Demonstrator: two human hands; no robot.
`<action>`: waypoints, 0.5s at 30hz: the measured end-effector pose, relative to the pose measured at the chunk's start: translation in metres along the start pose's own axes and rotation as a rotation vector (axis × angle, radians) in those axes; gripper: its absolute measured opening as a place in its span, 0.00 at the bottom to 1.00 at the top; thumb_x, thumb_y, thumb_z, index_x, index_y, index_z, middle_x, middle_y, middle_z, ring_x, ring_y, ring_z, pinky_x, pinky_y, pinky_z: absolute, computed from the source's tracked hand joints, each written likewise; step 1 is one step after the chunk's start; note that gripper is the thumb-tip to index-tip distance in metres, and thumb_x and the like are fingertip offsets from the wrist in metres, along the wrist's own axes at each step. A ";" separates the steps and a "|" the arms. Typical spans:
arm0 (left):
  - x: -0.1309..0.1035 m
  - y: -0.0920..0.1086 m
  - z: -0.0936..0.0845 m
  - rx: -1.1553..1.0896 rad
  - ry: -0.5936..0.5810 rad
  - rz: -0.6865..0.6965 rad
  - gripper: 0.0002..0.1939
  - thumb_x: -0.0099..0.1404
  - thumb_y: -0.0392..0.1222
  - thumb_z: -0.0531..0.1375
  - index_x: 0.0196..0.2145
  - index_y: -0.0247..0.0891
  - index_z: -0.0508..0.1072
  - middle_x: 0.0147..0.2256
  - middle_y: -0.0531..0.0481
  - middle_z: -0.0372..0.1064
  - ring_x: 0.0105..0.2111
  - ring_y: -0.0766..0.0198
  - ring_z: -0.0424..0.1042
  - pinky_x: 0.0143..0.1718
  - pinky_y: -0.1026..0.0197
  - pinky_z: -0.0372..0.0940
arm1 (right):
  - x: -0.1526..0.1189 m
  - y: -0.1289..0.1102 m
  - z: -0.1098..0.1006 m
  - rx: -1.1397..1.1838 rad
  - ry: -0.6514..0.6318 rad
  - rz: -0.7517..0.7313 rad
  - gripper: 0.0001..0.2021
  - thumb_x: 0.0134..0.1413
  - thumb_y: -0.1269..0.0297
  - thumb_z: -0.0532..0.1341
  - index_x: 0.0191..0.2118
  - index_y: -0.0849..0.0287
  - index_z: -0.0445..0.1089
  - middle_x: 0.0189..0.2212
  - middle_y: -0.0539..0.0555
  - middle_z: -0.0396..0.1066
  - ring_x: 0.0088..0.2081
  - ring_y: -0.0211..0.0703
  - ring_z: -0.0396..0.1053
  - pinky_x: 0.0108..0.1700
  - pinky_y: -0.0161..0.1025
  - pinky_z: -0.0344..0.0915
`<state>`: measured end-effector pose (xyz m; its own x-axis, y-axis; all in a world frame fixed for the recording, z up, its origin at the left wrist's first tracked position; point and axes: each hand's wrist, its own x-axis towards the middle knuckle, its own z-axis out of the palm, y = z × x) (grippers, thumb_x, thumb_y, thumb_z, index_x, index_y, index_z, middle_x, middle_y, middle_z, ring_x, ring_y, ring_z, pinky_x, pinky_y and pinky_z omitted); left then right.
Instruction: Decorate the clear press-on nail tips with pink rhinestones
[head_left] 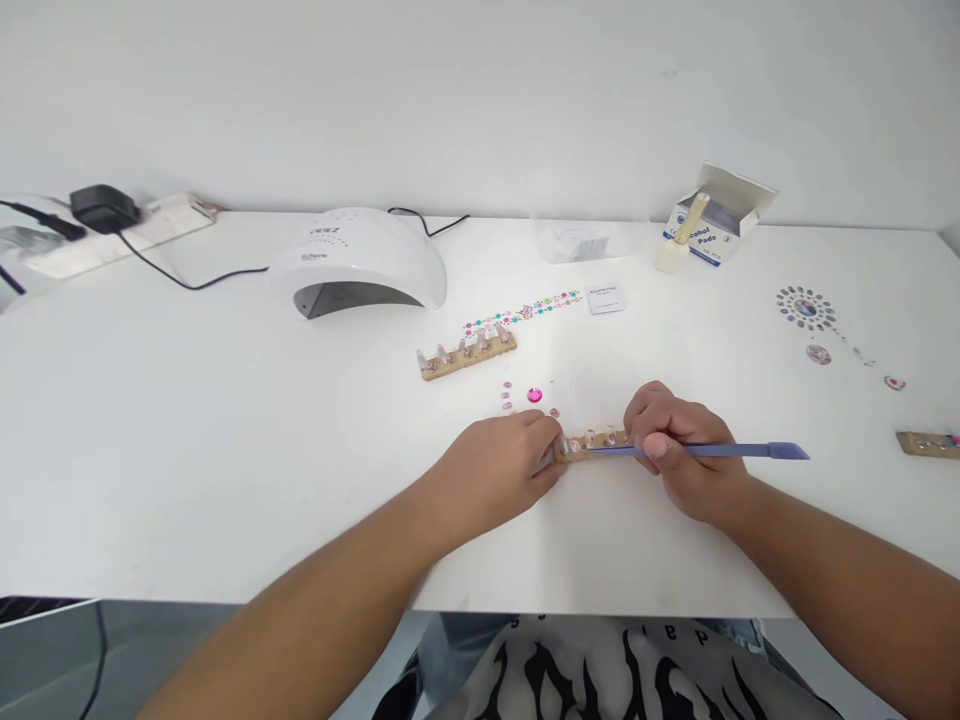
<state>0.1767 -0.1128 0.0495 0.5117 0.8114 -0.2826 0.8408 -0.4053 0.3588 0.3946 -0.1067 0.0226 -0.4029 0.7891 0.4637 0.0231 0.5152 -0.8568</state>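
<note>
My left hand [504, 465] rests on the white table [187, 430] and pinches the left end of a small wooden strip [596, 441] that carries several clear nail tips. My right hand [679, 445] grips a blue-violet pen-like tool [720, 451]; its thin tip lies along the strip toward the leftmost nail. Just behind the strip lie a round pink gem [534, 395] and a few small pink stones [508, 396].
A second wooden strip with nail tips [466, 352] and a band of coloured stickers [523, 312] lie further back. A white nail lamp [358, 262], a power strip [112, 232], an alcohol pad box [716, 225], gem clusters [805, 307] and another strip [928, 443] surround them.
</note>
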 end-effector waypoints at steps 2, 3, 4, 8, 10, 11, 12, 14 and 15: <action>0.001 0.001 0.001 -0.007 -0.003 0.009 0.07 0.66 0.42 0.53 0.33 0.38 0.67 0.31 0.51 0.69 0.29 0.62 0.68 0.27 0.62 0.58 | 0.003 -0.004 -0.002 -0.097 -0.025 -0.032 0.17 0.65 0.58 0.53 0.25 0.57 0.61 0.18 0.46 0.59 0.24 0.37 0.58 0.33 0.42 0.56; 0.001 0.001 0.001 -0.007 -0.003 0.012 0.07 0.66 0.42 0.53 0.33 0.38 0.67 0.31 0.51 0.69 0.29 0.62 0.68 0.27 0.62 0.58 | 0.005 -0.006 -0.003 -0.137 -0.040 -0.039 0.18 0.66 0.58 0.53 0.24 0.57 0.61 0.17 0.46 0.59 0.23 0.37 0.58 0.34 0.43 0.57; 0.001 0.001 0.001 -0.006 -0.003 0.015 0.07 0.66 0.42 0.53 0.33 0.38 0.67 0.31 0.51 0.69 0.28 0.63 0.68 0.27 0.62 0.57 | 0.006 -0.008 -0.004 -0.169 -0.053 -0.043 0.19 0.66 0.57 0.52 0.24 0.57 0.60 0.17 0.46 0.59 0.23 0.36 0.59 0.34 0.43 0.57; 0.002 0.000 0.001 0.013 0.002 0.023 0.07 0.66 0.43 0.54 0.34 0.38 0.68 0.32 0.50 0.69 0.28 0.63 0.68 0.26 0.62 0.57 | 0.011 -0.016 -0.008 -0.256 -0.112 -0.038 0.20 0.66 0.55 0.51 0.23 0.57 0.60 0.18 0.46 0.60 0.23 0.36 0.61 0.34 0.43 0.56; 0.003 0.001 0.002 0.026 -0.002 0.026 0.07 0.66 0.43 0.54 0.34 0.38 0.68 0.33 0.50 0.70 0.28 0.62 0.69 0.26 0.61 0.58 | 0.013 -0.018 -0.009 -0.266 -0.146 -0.017 0.20 0.66 0.55 0.51 0.23 0.57 0.61 0.18 0.46 0.62 0.22 0.36 0.61 0.35 0.43 0.56; 0.003 0.001 0.002 0.033 -0.007 0.027 0.07 0.66 0.43 0.54 0.34 0.38 0.68 0.33 0.50 0.70 0.28 0.62 0.70 0.26 0.61 0.58 | 0.015 -0.019 -0.009 -0.263 -0.156 -0.001 0.20 0.67 0.55 0.51 0.23 0.57 0.61 0.18 0.46 0.62 0.22 0.35 0.61 0.35 0.43 0.56; 0.003 0.001 0.002 0.042 -0.012 0.026 0.07 0.67 0.43 0.54 0.35 0.38 0.68 0.33 0.50 0.70 0.29 0.62 0.70 0.26 0.61 0.58 | 0.016 -0.020 -0.009 -0.255 -0.161 0.017 0.20 0.67 0.55 0.51 0.23 0.57 0.60 0.18 0.46 0.63 0.22 0.35 0.61 0.35 0.43 0.57; 0.004 0.001 0.003 0.060 -0.013 0.024 0.07 0.67 0.42 0.53 0.35 0.39 0.68 0.34 0.51 0.71 0.29 0.61 0.70 0.25 0.61 0.57 | 0.018 -0.023 -0.008 -0.242 -0.159 0.061 0.21 0.67 0.54 0.51 0.23 0.57 0.60 0.17 0.46 0.63 0.21 0.35 0.61 0.35 0.43 0.57; 0.004 0.001 0.003 0.069 -0.011 0.023 0.07 0.67 0.42 0.53 0.36 0.39 0.68 0.34 0.50 0.71 0.29 0.61 0.70 0.25 0.61 0.57 | 0.019 -0.025 -0.008 -0.241 -0.153 0.089 0.21 0.67 0.53 0.51 0.23 0.57 0.60 0.17 0.46 0.63 0.21 0.35 0.61 0.35 0.43 0.57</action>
<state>0.1807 -0.1112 0.0458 0.5329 0.7970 -0.2844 0.8386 -0.4526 0.3031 0.3938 -0.1021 0.0543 -0.5220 0.7847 0.3343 0.2740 0.5254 -0.8055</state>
